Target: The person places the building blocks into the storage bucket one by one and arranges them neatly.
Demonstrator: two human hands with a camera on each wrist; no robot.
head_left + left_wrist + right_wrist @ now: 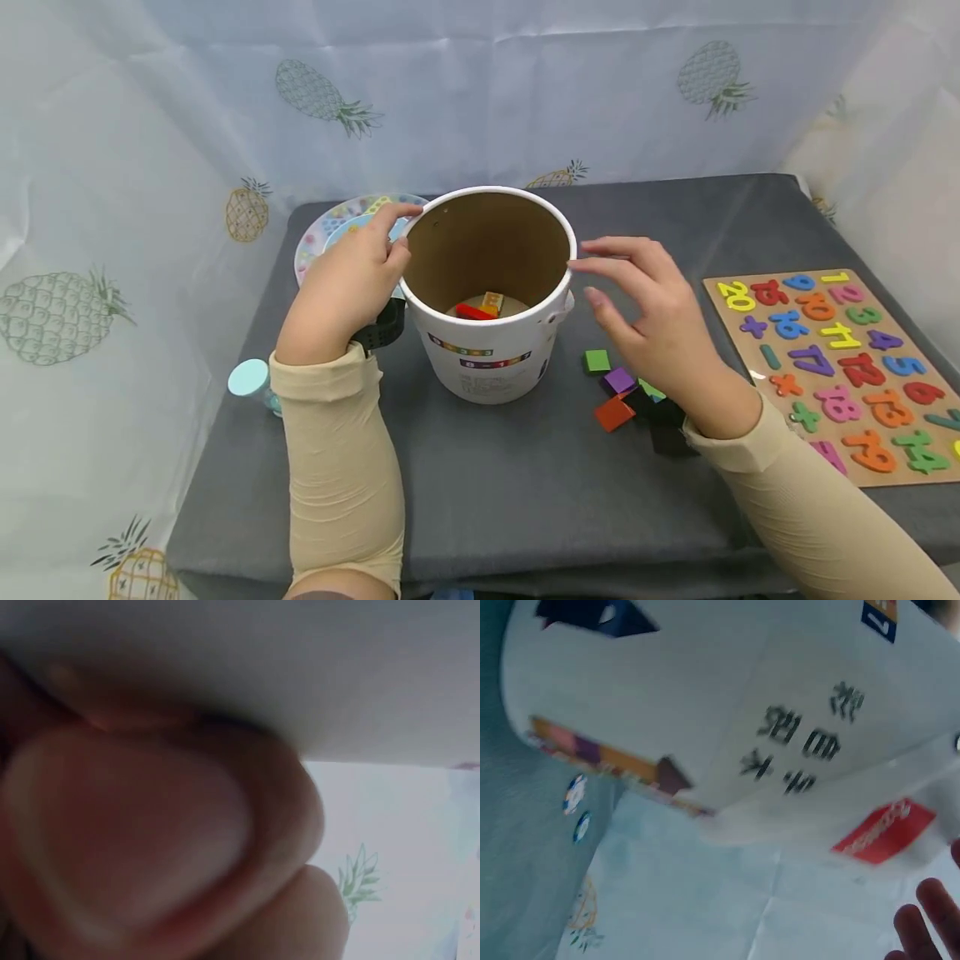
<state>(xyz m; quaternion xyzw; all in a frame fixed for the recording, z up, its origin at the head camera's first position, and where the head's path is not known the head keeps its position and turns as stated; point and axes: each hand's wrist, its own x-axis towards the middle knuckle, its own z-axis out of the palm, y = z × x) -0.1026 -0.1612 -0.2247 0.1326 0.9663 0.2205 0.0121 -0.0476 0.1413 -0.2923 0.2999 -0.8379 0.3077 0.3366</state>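
A white bucket (483, 358) with printed labels stands upright mid-table. Inside, on its floor, lie a red block (474, 312) and a yellow-orange block (492, 303). My left hand (351, 271) is at the bucket's left side, index fingertip and thumb tip right at the rim. In the left wrist view the thumb (135, 825) fills much of the picture, close against the white wall. My right hand (648, 312) is spread at the bucket's right side, its index and middle fingertips by the rim, nothing between fingers and thumb. Its fingertips (930, 915) show in the right wrist view.
Small cubes lie near my right wrist: green (597, 361), purple (619, 381), orange-red (614, 412). A wooden number board (765, 333) lies at right. Patterned plates (315, 242) sit behind my left hand; a container with a pale blue lid (248, 377) stands at the left edge.
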